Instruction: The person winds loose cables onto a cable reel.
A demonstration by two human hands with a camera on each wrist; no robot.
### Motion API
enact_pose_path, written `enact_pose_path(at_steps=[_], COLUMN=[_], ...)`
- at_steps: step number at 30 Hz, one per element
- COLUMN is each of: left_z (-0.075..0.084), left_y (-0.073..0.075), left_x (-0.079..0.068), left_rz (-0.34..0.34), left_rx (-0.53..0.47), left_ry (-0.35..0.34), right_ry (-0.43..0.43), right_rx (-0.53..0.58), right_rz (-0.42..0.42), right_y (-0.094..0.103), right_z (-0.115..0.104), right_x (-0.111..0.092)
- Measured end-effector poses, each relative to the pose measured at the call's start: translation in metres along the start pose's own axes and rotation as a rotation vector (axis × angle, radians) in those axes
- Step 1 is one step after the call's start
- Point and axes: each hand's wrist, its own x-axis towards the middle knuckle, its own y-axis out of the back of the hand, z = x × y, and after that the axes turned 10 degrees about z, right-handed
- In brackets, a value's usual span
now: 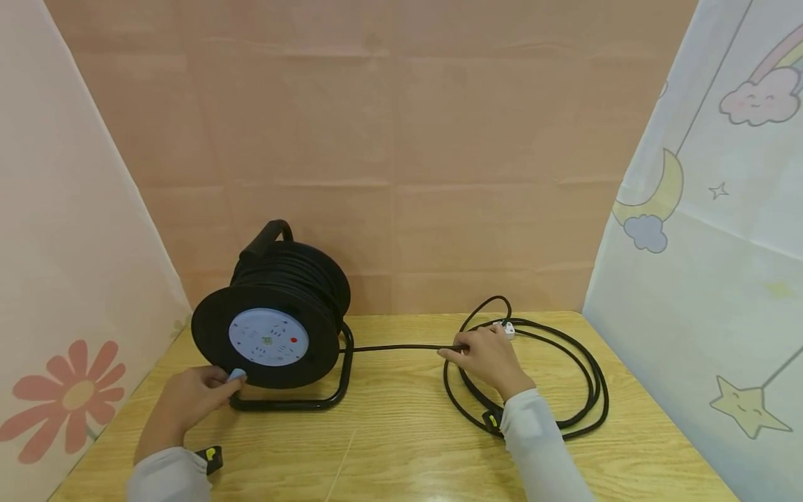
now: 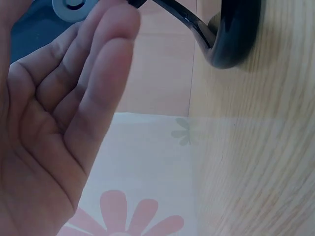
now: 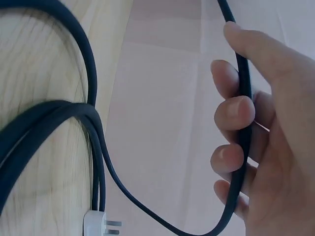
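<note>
A black cable reel (image 1: 207, 335) stands on the left of the table, a pale socket panel (image 1: 268, 337) on its face. At its lower edge my left hand (image 1: 188, 397) has thumb and fingers around a small light-blue knob (image 1: 236, 375). In the left wrist view my left hand (image 2: 64, 108) covers part of the reel. My right hand (image 1: 486, 355) grips the black cable (image 1: 401, 346), which runs taut from the reel. In the right wrist view the fingers (image 3: 234, 113) curl round the cable (image 3: 244, 78). Loose coils (image 1: 602, 390) lie beneath that hand.
A white plug (image 1: 507, 329) lies by the coils at the back right. The reel stands on a black tube frame (image 1: 288, 404) and has a handle (image 1: 263, 240) on top. Cloth walls (image 1: 395, 174) close in the wooden table (image 1: 376, 446) at the back and sides.
</note>
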Motion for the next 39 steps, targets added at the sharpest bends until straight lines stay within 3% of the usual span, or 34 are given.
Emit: enact_pose_path(at_steps=[8,12,20,25,33,39], left_z=[-0.004,-0.006,-0.007,-0.008,-0.003,0.002], left_y=[0.004,0.005,0.006,0.007,0.008,0.007], left_x=[-0.001,-0.003,-0.006,-0.007,-0.009,-0.011], left_rz=[0.082,0.128,0.243,0.306,0.42,0.54], left_rx=[0.016,0.011,-0.031,-0.046,-0.082,-0.124], left_ry=[0.028,0.05,0.022,0.021,0.076,0.085], right_ry=[0.113,0.13,0.125,0.153,0.206,0.181], right_rx=[0.043,0.052,-0.069,-0.094,-0.012,-0.046], right_rz=[0.057,0.089,0.199,0.159,0.155,0.154], right_y=[-0.003,-0.004,-0.002,-0.001,-0.005,-0.009], right_z=[-0.003,-0.005,-0.006,-0.005,-0.007,-0.011], right_x=[0.003,0.003,0.003,0.003,0.003,0.003])
